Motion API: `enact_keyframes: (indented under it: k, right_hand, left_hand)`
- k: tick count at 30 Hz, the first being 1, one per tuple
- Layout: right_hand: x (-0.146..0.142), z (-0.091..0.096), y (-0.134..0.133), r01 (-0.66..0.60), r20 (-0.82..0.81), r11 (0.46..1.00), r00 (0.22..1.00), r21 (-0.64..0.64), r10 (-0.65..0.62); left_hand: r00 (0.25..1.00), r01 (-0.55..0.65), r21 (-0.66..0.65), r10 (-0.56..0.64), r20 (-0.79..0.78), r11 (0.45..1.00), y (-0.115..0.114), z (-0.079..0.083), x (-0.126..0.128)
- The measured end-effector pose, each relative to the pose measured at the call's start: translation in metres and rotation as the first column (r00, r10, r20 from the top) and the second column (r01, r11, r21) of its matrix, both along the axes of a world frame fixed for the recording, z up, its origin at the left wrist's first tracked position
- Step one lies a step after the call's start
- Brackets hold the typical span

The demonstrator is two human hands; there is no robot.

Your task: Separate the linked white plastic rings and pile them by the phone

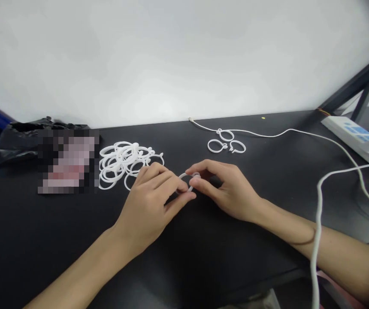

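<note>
Between my two hands, above the black table, is a white plastic curtain ring [184, 176]. My left hand [155, 195] pinches its lower left side between thumb and fingers. On its right side, near the small eyelet, the thumb and forefinger of my right hand [228, 186] are closed. My fingers hide parts of the ring. Just beyond my left hand lies a heap of similar white rings [120, 161], some overlapping. A smaller group of three white rings [216, 146] lies beyond my right hand.
A white cable [277, 136] runs along the back of the black table [58, 240]; another white cord [317, 231] crosses over my right forearm. At the left lies a black plastic bag [20, 137] beside a blurred-out patch. A white and blue box [358, 133] stands at the right.
</note>
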State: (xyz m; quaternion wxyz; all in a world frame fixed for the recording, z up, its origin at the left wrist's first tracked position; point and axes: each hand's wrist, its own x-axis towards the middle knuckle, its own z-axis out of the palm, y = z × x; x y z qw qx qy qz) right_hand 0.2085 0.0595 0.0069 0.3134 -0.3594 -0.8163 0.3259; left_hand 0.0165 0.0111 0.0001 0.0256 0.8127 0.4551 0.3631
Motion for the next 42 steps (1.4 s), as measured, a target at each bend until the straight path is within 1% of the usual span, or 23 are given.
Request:
enact_keyframes:
  k: [4,6,7,8,9,10,11,13,14,15,16,17,20,23,26,30,32,35,38,39,40,42]
  right_hand:
    - [-0.001,-0.002,0.0,-0.022,-0.045,1.0,0.999,-0.012,0.022]
    - [-0.001,-0.003,0.001,-0.021,-0.079,1.0,0.997,-0.009,0.02]
    - [-0.001,-0.003,0.001,-0.015,-0.09,1.0,0.996,-0.002,0.015]
    - [-0.001,-0.003,0.001,-0.008,-0.095,1.0,0.995,0.009,0.008]
    - [0.0,-0.003,0.002,-0.001,-0.097,1.0,0.995,0.02,0.003]
    - [0.0,-0.003,0.002,0.002,-0.097,1.0,0.995,0.031,0.001]
    - [0.0,-0.003,0.002,0.002,-0.097,0.999,0.995,0.039,0.002]
    - [0.0,-0.003,0.003,-0.004,-0.099,0.999,0.995,0.049,0.009]
    - [0.001,-0.003,0.003,-0.007,-0.1,0.999,0.995,0.054,0.013]
    - [0.001,-0.003,0.002,-0.013,-0.1,0.998,0.995,0.058,0.018]
    - [0.001,-0.003,0.002,-0.017,-0.1,0.998,0.995,0.061,0.023]
    - [0.002,-0.003,0.002,-0.022,-0.099,0.998,0.995,0.064,0.028]
    - [0.003,-0.002,0.001,-0.031,-0.092,0.997,0.995,0.069,0.038]
    - [0.004,-0.003,0.002,-0.037,-0.087,0.997,0.995,0.072,0.044]
    - [0.003,-0.004,0.002,-0.047,-0.083,0.995,0.995,0.092,0.055]
    - [0.001,-0.004,0.001,-0.073,-0.059,0.991,0.995,0.111,0.08]
    - [0.001,-0.004,0.001,-0.08,-0.051,0.991,0.995,0.112,0.086]
    - [0.001,-0.004,0.0,-0.072,-0.04,0.992,0.996,0.109,0.076]
    - [0.001,-0.003,0.0,-0.051,-0.029,0.993,0.998,0.106,0.054]
    - [0.001,-0.003,0.0,-0.043,-0.026,0.993,0.999,0.107,0.046]
    - [0.001,-0.002,0.0,-0.037,-0.024,0.994,0.999,0.106,0.04]
    - [0.001,-0.002,0.0,-0.022,-0.028,0.995,0.999,0.1,0.025]
  left_hand:
    - [0.999,0.015,-0.002,-0.015,-0.046,1.0,-0.001,0.0,0.002]
    - [0.997,0.025,0.025,-0.023,-0.073,0.999,0.0,0.001,0.001]
    - [0.996,0.011,0.051,-0.007,-0.093,0.999,0.001,0.002,-0.002]
    - [0.993,-0.023,0.083,0.032,-0.117,0.996,0.003,0.003,-0.005]
    - [0.985,-0.08,0.117,0.097,-0.144,0.99,0.005,0.005,-0.01]
    - [0.967,-0.161,0.145,0.185,-0.175,0.976,0.007,0.006,-0.016]
    - [0.936,-0.258,0.16,0.287,-0.205,0.953,0.01,0.007,-0.024]
    - [0.842,-0.443,0.131,0.462,-0.279,0.887,0.017,0.007,-0.04]
    - [0.797,-0.505,0.101,0.508,-0.327,0.857,0.02,0.006,-0.048]
    - [0.764,-0.548,0.063,0.529,-0.369,0.834,0.022,0.005,-0.055]
    - [0.745,-0.564,0.004,0.512,-0.428,0.825,0.025,0.002,-0.062]
    - [0.738,-0.575,-0.018,0.509,-0.444,0.818,0.027,0.0,-0.067]
    - [0.755,-0.559,-0.076,0.469,-0.457,0.826,0.032,-0.007,-0.075]
    - [0.77,-0.543,-0.085,0.456,-0.446,0.835,0.035,-0.011,-0.077]
    - [0.765,-0.556,-0.068,0.479,-0.43,0.828,0.037,-0.017,-0.08]
    - [0.794,-0.511,-0.013,0.467,-0.39,0.859,0.04,-0.025,-0.088]
    - [0.806,-0.498,0.011,0.467,-0.363,0.867,0.041,-0.026,-0.089]
    - [0.816,-0.497,0.022,0.475,-0.329,0.868,0.04,-0.019,-0.083]
    - [0.838,-0.473,0.017,0.456,-0.301,0.881,0.032,-0.005,-0.065]
    - [0.859,-0.434,0.028,0.423,-0.288,0.9,0.028,0.0,-0.057]
    - [0.886,-0.371,0.05,0.37,-0.279,0.927,0.024,0.005,-0.048]
    - [0.935,-0.214,0.084,0.229,-0.271,0.973,0.014,0.009,-0.031]
